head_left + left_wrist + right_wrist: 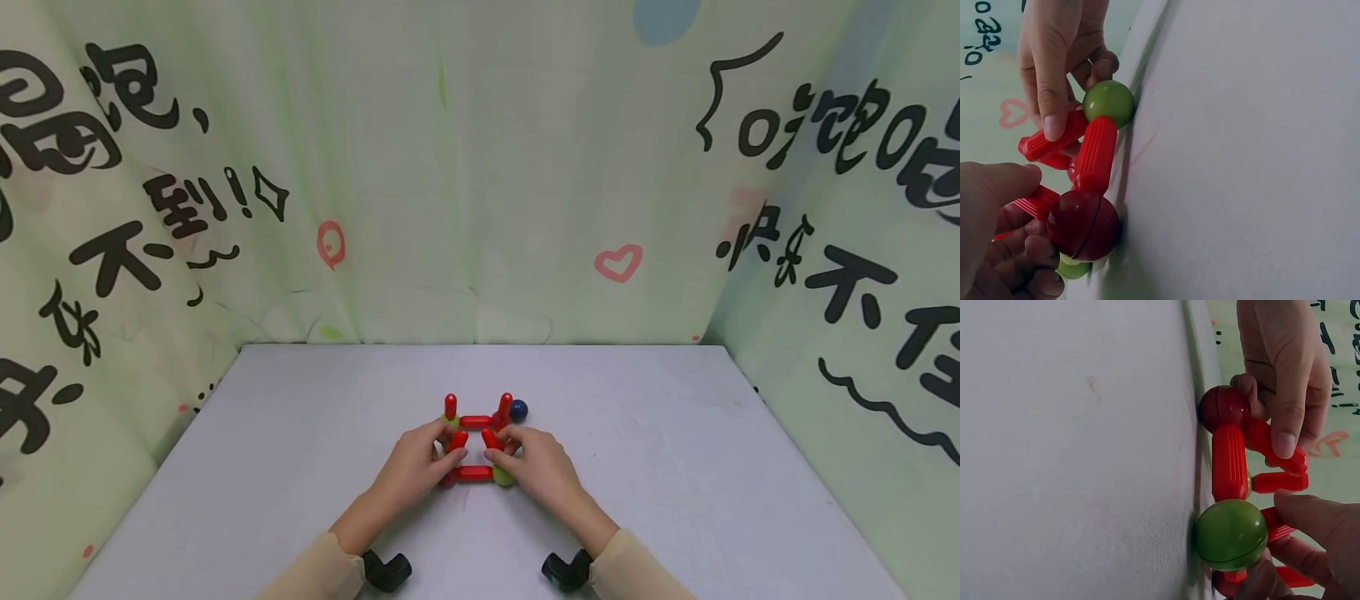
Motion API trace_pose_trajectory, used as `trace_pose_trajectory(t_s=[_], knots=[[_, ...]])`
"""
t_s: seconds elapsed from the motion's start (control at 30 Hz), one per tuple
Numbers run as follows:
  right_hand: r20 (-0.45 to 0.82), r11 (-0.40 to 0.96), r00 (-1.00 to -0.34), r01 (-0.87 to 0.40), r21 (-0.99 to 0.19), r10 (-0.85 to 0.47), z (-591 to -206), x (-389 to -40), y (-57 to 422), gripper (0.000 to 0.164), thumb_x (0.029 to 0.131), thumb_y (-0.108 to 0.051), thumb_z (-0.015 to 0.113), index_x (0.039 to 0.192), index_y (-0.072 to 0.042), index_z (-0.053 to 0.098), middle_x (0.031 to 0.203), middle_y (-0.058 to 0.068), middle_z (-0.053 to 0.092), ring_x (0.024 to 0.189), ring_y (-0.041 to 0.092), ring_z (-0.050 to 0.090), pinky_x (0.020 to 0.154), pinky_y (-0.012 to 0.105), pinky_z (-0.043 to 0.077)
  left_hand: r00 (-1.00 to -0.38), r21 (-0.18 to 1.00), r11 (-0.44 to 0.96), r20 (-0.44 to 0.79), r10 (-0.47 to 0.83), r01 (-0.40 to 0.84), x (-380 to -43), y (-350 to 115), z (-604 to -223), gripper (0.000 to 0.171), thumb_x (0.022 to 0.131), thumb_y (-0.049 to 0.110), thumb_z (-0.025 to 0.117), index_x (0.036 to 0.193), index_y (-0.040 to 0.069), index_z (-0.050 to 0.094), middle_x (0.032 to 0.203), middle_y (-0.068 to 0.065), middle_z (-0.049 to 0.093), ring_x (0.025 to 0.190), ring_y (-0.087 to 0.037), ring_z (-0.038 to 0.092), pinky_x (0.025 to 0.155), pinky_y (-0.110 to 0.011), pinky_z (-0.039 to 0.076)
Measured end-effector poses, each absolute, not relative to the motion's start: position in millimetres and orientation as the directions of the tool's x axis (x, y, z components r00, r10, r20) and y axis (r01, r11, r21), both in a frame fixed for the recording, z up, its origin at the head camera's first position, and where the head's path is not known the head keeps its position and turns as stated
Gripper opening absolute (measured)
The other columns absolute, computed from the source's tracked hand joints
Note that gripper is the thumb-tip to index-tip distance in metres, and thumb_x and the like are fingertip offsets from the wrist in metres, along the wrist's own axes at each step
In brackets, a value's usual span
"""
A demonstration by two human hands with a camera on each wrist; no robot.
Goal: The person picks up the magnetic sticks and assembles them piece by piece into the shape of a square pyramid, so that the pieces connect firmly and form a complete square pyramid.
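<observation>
A frame of red rods and coloured balls stands on the white table in front of me. A near red rod (475,473) joins a dark red ball (1084,225) on the left to a green ball (1232,534) on the right. My left hand (422,458) pinches the upright red rod (1039,202) on the dark red ball. With thumb and fingers, my right hand (537,467) pinches the upright red rod (1279,523) on the green ball. Behind them lies a far red rod (476,422) with upright rods at its ends. Fingers partly hide the sides.
A dark blue ball (518,410) sits at the frame's far right corner. The white table (637,433) spreads around it, with a printed curtain (517,192) behind and at both sides. Black wrist mounts (387,572) show below the sleeves.
</observation>
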State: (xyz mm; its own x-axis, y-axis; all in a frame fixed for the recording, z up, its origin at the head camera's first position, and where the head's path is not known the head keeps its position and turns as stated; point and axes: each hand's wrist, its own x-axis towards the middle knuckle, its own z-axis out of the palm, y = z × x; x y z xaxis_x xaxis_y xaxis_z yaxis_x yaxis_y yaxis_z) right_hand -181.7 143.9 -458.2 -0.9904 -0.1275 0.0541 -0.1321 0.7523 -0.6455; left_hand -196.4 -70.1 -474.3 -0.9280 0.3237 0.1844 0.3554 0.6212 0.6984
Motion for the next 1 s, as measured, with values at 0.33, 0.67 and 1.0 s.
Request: trace_pose_trajectory(t_s=[0.33,0.67,1.0], knots=[[0.044,0.742,-0.99,-0.128,-0.658,-0.132,-456.7,-183.0,142.9,0.022,0.089,-0.03,0.082,0.101,-0.014,0.073,0.075,-0.005,0.057,0.068,0.013,0.05,0.054,0.023,0.034,-0.944,0.706,0.64,0.128,0.304,0.302,-197.6,-65.2,-472.3,0.025,0.091,0.026,0.08,0.106,0.012,0.065,0.087,0.003,0.063,0.062,-0.01,0.049,0.053,-0.021,0.046],[0.043,0.645,-0.999,-0.045,-0.763,-0.018,-458.2,-192.6,151.8,0.03,0.097,-0.032,0.072,0.12,-0.014,0.066,0.094,0.001,0.067,0.068,0.014,0.056,0.058,0.027,0.046,-0.963,0.801,0.536,0.248,0.108,0.266,-202.4,-69.7,-470.1,0.015,0.099,0.021,0.071,0.109,0.012,0.064,0.09,0.001,0.066,0.059,-0.01,0.051,0.054,-0.022,0.048],[0.089,0.58,-0.996,-0.071,-0.811,0.003,-457.1,-209.8,150.8,0.036,0.103,-0.021,0.064,0.139,-0.019,0.064,0.098,0.005,0.067,0.055,0.014,0.056,0.051,0.026,0.044,-0.978,0.866,0.454,0.177,0.112,0.209,-218.5,-65.7,-471.0,0.041,0.102,0.013,0.064,0.143,0.011,0.058,0.095,-0.008,0.069,0.053,-0.018,0.062,0.053,-0.022,0.049]])
